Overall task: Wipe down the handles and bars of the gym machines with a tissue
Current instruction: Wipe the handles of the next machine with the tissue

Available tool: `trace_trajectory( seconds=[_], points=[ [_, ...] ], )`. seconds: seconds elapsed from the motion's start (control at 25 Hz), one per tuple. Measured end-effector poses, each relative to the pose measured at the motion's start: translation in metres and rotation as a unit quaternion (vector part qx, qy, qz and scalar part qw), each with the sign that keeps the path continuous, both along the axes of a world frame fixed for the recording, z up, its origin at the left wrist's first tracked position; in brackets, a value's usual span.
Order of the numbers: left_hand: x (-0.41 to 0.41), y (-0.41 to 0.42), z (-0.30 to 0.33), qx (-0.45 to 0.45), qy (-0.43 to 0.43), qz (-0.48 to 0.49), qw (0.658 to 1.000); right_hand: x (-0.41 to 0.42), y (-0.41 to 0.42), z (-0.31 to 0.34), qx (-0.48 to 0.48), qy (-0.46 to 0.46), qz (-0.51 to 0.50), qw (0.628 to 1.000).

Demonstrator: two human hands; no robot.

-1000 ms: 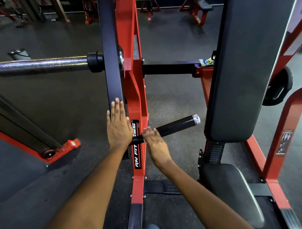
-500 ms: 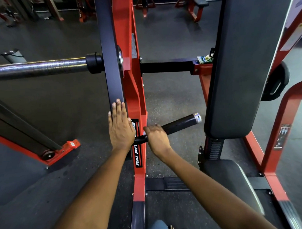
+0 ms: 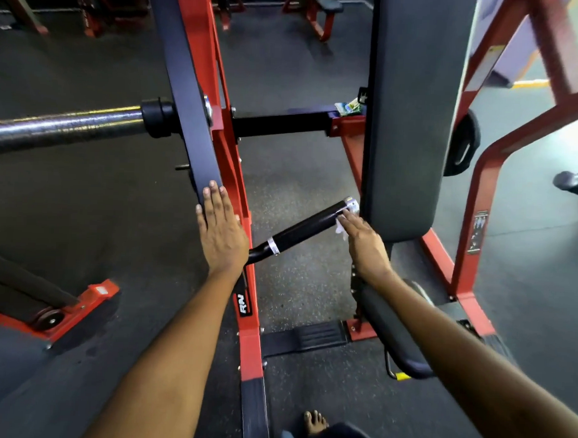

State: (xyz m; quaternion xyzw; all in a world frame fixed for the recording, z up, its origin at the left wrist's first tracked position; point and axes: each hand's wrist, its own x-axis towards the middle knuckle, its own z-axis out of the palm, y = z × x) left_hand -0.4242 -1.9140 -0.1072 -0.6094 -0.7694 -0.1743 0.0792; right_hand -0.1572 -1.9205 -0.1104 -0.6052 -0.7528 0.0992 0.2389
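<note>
At the handle's [image 3: 308, 227] silver-capped end, my right hand [image 3: 367, 246] presses a tissue [image 3: 340, 228] with straight fingers. My left hand [image 3: 220, 231] lies flat, fingers together, against the dark lever arm [image 3: 187, 94]

There is only one view, from the camera on my head, so nothing is shared with a second one. It looks forward and steeply down along both my forearms, wide-angled, bending straight edges near the borders. My left hand [image 3: 222, 231] and right hand [image 3: 367, 244] sit near mid-frame, close to the lens. The red machine frame [image 3: 249, 319] runs up the centre, the back pad [image 3: 412, 118] fills the upper right, and my foot [image 3: 314, 422] shows at the bottom edge.
</note>
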Motion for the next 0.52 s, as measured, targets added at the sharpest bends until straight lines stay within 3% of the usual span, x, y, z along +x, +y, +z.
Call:
trace_trajectory(
  seconds=[0.08,0.2,0.32,0.52],
  points=[
    [0.01,-0.003,0.011,-0.018,-0.033,0.014,0.999,0.003,-0.021,0.012,-0.034,0.13,-0.139,0.981],
    [0.064,-0.013,0.029,-0.041,-0.107,-0.056,0.992,0.024,-0.05,0.041,-0.09,0.201,-0.225,0.949],
    [0.135,-0.027,0.041,-0.077,-0.138,-0.197,0.968,0.057,-0.078,0.062,-0.12,0.179,-0.269,0.939],
    [0.236,-0.056,0.048,-0.099,-0.075,-0.351,0.928,0.134,-0.129,0.063,-0.066,0.097,-0.333,0.936]
  ],
)
